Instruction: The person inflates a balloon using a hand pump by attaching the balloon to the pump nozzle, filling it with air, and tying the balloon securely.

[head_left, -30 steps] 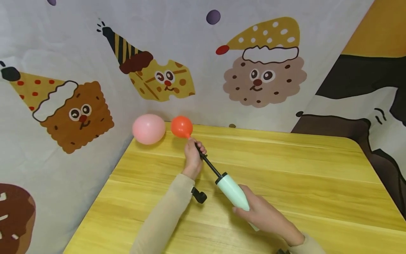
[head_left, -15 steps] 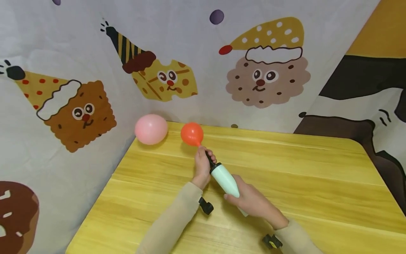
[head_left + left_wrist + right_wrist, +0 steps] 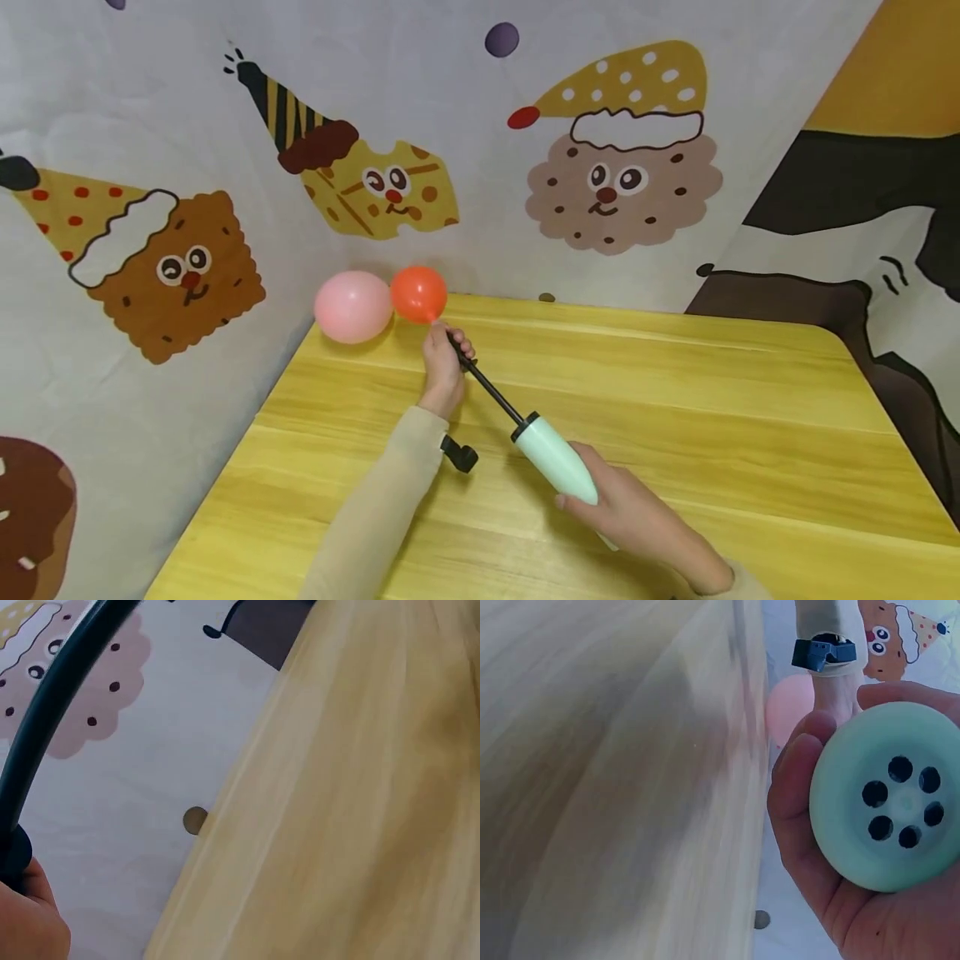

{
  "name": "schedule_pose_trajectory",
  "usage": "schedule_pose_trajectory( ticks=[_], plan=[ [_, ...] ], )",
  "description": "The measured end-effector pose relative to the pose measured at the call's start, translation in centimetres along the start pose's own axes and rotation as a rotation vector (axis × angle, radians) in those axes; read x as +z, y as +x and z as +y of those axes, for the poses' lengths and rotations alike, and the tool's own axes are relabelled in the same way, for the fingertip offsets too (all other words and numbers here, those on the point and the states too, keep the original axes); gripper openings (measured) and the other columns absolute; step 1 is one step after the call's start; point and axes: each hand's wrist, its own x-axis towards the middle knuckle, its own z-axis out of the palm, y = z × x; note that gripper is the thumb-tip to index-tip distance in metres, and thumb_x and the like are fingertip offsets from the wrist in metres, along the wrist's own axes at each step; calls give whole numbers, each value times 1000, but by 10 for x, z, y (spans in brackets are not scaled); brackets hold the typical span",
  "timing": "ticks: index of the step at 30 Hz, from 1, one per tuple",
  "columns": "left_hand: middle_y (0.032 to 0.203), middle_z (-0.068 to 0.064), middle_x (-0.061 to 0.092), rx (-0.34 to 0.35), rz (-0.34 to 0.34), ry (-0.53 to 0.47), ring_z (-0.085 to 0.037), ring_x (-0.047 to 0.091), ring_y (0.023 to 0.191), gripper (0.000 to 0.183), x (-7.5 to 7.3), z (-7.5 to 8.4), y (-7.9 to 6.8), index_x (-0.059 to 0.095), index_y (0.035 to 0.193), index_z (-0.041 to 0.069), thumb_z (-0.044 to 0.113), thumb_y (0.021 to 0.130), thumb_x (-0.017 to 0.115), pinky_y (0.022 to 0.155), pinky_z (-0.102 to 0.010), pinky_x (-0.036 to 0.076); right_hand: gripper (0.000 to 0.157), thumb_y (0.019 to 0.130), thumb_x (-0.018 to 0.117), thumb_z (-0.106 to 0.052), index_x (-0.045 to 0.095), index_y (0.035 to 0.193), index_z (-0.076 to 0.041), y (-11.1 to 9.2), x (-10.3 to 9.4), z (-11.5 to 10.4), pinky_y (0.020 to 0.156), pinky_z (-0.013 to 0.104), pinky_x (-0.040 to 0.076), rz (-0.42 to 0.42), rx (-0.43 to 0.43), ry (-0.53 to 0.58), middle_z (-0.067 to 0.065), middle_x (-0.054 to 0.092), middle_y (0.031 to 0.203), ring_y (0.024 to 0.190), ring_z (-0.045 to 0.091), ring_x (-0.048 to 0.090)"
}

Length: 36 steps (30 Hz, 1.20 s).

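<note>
Upper left of centre, red balloon [image 3: 418,294]: it is round and seems filled with some air; its neck is at the top of the left hand [image 3: 444,367].
Left hand: the fingers are curled round the black end of the pump, just below the neck, probably so that the balloon does not slip off. The joint itself is hidden.
Right hand [image 3: 637,508], lower right of centre: it is clamped round the mint-green barrel [image 3: 553,457], a wide grip which should suit pulling and pushing.
Black rod [image 3: 495,393]: it lies bare between the hands, which are therefore apart, so I judge the pump drawn out.
Barrel end [image 3: 904,799]: in the right wrist view, its round face with dark holes looks at the camera.
Pink balloon [image 3: 353,307]: no hand holds it; it rests at the far left of the table [image 3: 712,417], perhaps to leave working room. Whether it touches the red one, I cannot tell.
</note>
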Motion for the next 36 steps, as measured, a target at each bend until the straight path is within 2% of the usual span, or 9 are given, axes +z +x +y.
schedule_pose_trajectory(
  ticks=[6, 13, 20, 24, 28, 33, 36],
  plan=[
    [71, 2, 46, -43, 16, -9, -8, 45, 56, 37, -1, -11, -14, 44, 88, 12, 28, 115, 26, 51, -20, 41, 67, 97, 74, -36, 43, 151, -10, 8, 8, 0, 64, 31, 51, 12, -31, -16, 6, 66, 106, 82, 15, 60],
    [72, 2, 47, -83, -5, -10, -8, 45, 57, 33, 7, -27, -32, 46, 88, 12, 24, 114, 28, 51, -19, 41, 71, 96, 75, -35, 41, 151, -7, 28, 19, -5, 53, 31, 50, 35, 19, 27, 6, 62, 91, 67, 15, 58],
    [72, 2, 49, -83, -34, 5, -8, 47, 57, 34, 10, -32, -42, 45, 88, 13, 29, 115, 32, 53, -20, 42, 73, 96, 74, -31, 38, 151, -1, 48, 19, -12, 50, 34, 53, 35, 42, 65, 12, 64, 94, 64, 17, 60],
    [70, 3, 48, -56, -64, 3, -8, 45, 56, 36, 15, -28, -38, 45, 86, 13, 28, 115, 31, 52, -20, 41, 74, 97, 73, -34, 37, 154, -4, 46, 18, -14, 49, 34, 53, 53, 54, 94, 13, 65, 98, 62, 16, 60],
    [68, 2, 48, -26, -88, -7, -9, 45, 55, 40, 19, -9, -24, 46, 83, 12, 27, 116, 29, 51, -22, 41, 77, 97, 72, -39, 35, 157, -9, 33, 12, -17, 47, 34, 52, 51, 68, 113, 11, 65, 95, 59, 16, 60],
    [66, 2, 47, 53, -25, -58, -9, 44, 52, 40, 11, 19, -2, 46, 81, 10, 26, 115, 31, 48, -20, 40, 72, 98, 71, -42, 39, 155, -12, 4, 2, -13, 56, 31, 53, 32, 12, 41, 9, 67, 104, 72, 14, 61],
    [66, 3, 45, 59, 10, -108, -8, 43, 52, 38, 7, 24, 4, 45, 81, 9, 24, 114, 33, 48, -19, 39, 69, 98, 71, -43, 41, 154, -14, -9, -2, -8, 62, 29, 52, 33, -5, -6, 7, 67, 110, 80, 14, 60]
  ],
)
